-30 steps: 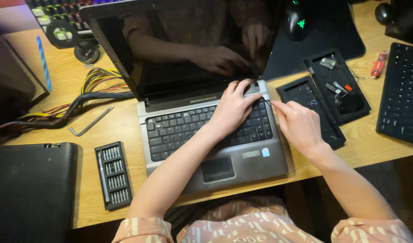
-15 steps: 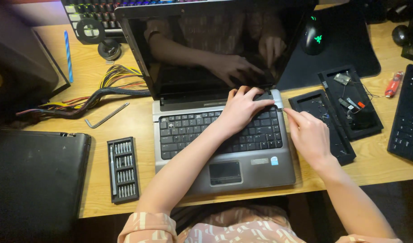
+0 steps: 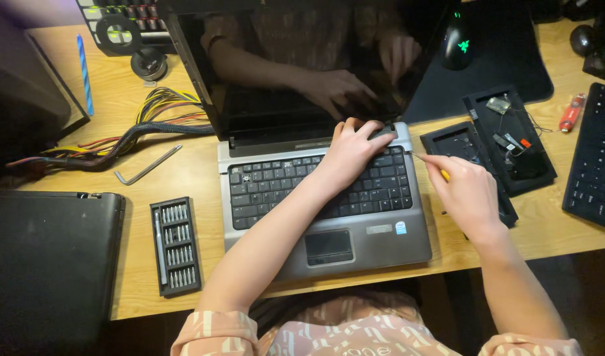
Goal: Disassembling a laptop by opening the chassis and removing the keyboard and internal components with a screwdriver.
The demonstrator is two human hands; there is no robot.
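Note:
An open grey laptop with a dark screen and black keyboard sits on the wooden desk. My left hand rests on the keyboard's upper right corner, fingers pressing on the strip by the hinge. To the right, my right hand is closed around a thin yellow-handled tool whose tip points at the laptop's right edge near the top corner.
A black case of screwdriver bits lies left of the laptop, with an L-shaped hex key and a cable bundle beyond. Black trays holding small parts sit on the right, near a black keyboard. A mouse lies on a dark mat.
The view has drifted, so the laptop sits further right in frame. Both hands stay at the laptop's upper right corner; the right hand has edged slightly away from it.

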